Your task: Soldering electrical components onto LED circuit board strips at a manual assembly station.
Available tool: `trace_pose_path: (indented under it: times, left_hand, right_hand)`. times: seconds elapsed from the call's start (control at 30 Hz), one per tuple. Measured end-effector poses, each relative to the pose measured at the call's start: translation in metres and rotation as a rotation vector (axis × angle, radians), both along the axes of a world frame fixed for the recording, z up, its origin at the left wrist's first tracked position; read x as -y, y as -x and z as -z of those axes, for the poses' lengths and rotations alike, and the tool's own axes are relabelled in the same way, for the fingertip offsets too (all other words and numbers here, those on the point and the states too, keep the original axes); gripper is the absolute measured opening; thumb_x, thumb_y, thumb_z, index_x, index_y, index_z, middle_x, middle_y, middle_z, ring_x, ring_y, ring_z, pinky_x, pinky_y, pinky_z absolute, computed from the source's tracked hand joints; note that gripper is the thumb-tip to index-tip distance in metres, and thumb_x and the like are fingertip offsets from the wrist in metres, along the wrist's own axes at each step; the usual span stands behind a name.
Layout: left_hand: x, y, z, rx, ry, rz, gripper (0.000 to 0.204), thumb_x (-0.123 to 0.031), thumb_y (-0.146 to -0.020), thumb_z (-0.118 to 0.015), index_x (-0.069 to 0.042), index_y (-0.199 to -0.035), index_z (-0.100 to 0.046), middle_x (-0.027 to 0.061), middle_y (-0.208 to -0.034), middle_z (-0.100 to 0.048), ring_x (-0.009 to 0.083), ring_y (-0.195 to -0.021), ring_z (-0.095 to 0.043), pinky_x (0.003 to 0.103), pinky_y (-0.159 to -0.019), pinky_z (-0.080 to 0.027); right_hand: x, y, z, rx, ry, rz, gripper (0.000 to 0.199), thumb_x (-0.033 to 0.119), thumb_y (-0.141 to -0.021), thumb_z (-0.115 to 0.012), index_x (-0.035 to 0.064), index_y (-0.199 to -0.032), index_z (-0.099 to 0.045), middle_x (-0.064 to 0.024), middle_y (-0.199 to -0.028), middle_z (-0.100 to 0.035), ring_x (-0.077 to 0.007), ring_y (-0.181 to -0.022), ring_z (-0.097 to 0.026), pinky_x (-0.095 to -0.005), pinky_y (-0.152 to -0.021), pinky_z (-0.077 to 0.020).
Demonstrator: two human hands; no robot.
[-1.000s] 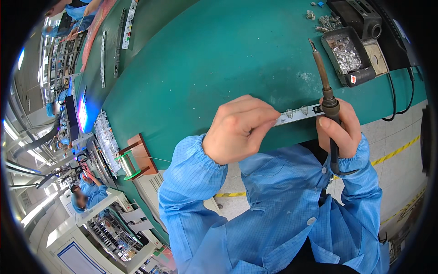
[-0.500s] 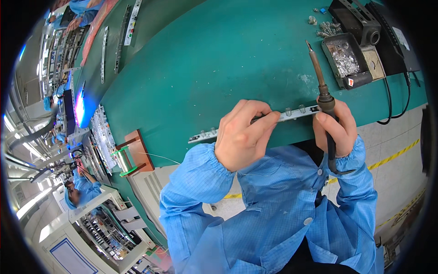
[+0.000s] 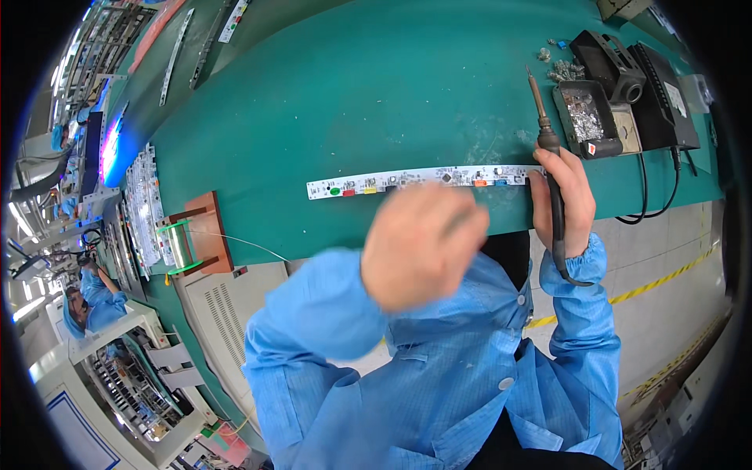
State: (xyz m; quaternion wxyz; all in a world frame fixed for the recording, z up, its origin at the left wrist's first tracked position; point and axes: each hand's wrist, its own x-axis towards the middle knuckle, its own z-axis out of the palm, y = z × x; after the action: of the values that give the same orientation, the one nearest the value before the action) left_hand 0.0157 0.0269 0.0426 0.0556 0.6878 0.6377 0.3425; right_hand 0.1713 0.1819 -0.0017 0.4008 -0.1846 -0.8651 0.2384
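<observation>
A long narrow white circuit board [image 3: 423,176] lies nearly level across the green bench, its face with coloured parts (green, red, yellow, orange, blue) turned up. My right hand [image 3: 568,196] is closed round a soldering iron [image 3: 548,139], whose tip points up and away. The thumb of that hand is at the board's right end. In front of the board's middle, my left hand [image 3: 423,247] is smeared by motion and covers part of the lower edge. A dark spot shows by its fingers, too blurred to make out.
Right of the iron stand a solder-scrap tray [image 3: 583,117], an iron holder [image 3: 611,66] and a black station [image 3: 662,98] with cables. Solder wire runs from a spool [image 3: 180,247] on a brown stand [image 3: 215,235]. More strip boards [image 3: 143,204] lie at left.
The board has turned from edge-on to its face with coloured parts up. My left hand has let go of it and drawn back slightly. My right hand still holds the iron.
</observation>
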Motion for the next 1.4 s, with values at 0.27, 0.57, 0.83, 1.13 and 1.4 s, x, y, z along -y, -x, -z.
trace_pose_path:
  times: [0.27, 0.57, 0.83, 1.13, 1.4]
  left_hand:
    - [0.095, -0.058, 0.101, -0.183, 0.324, -0.115, 0.028, -0.018, -0.073, -0.068, -0.007, -0.099, -0.064, 0.0104, -0.094, -0.060, 0.0261, -0.087, -0.060, 0.038, -0.075, -0.049]
    - [0.146, -0.072, 0.087, 0.288, 0.430, -0.090, 0.013, -0.019, -0.081, -0.067, -0.007, -0.076, -0.068, 0.0057, -0.067, -0.060, 0.0254, -0.054, -0.059, 0.036, -0.048, -0.048]
    - [0.091, -0.051, 0.019, 0.699, 0.162, 0.038, 0.008, -0.008, -0.078, -0.066, -0.001, -0.076, -0.063, 0.0081, -0.063, -0.055, 0.0233, -0.052, -0.056, 0.036, -0.044, -0.042]
    - [0.045, -0.045, 0.013, 0.736, 0.005, 0.062, 0.005, -0.003, -0.076, -0.065, -0.001, -0.078, -0.061, 0.0085, -0.067, -0.055, 0.0239, -0.049, -0.053, 0.033, -0.041, -0.038]
    - [0.022, 0.001, 0.024, 0.303, -0.244, -0.329, 0.018, 0.006, -0.066, -0.072, 0.000, -0.082, -0.066, 0.0104, -0.074, -0.062, 0.0191, -0.057, -0.062, 0.028, -0.046, -0.047]
  right_hand:
    - [0.004, -0.009, 0.006, -0.039, 0.050, 0.023, 0.034, -0.011, -0.082, -0.058, -0.0021, -0.115, -0.055, -0.0210, -0.107, -0.062, -0.0264, -0.092, -0.065, -0.0336, -0.079, -0.0520]
    - [0.006, -0.014, 0.013, -0.125, 0.119, 0.049, 0.033, -0.009, -0.084, -0.056, -0.0011, -0.116, -0.054, -0.0192, -0.112, -0.061, -0.0234, -0.094, -0.063, -0.0341, -0.083, -0.0502]
    - [0.087, -0.023, -0.032, -0.133, 0.582, -0.476, 0.039, 0.017, -0.083, -0.065, 0.0037, -0.116, -0.050, -0.0241, -0.099, -0.061, -0.0280, -0.089, -0.061, -0.0414, -0.081, -0.0488]
    - [0.092, -0.015, -0.023, -0.218, 0.554, -0.342, 0.044, -0.014, -0.077, -0.058, 0.0062, -0.115, -0.047, -0.0240, -0.097, -0.061, -0.0213, -0.076, -0.061, -0.0291, -0.064, -0.0497]
    - [0.049, -0.021, -0.037, -0.026, 0.146, -0.172, 0.037, 0.017, -0.094, -0.051, 0.0014, -0.127, -0.045, -0.0273, -0.112, -0.056, -0.0235, -0.080, -0.057, -0.0406, -0.076, -0.0479]
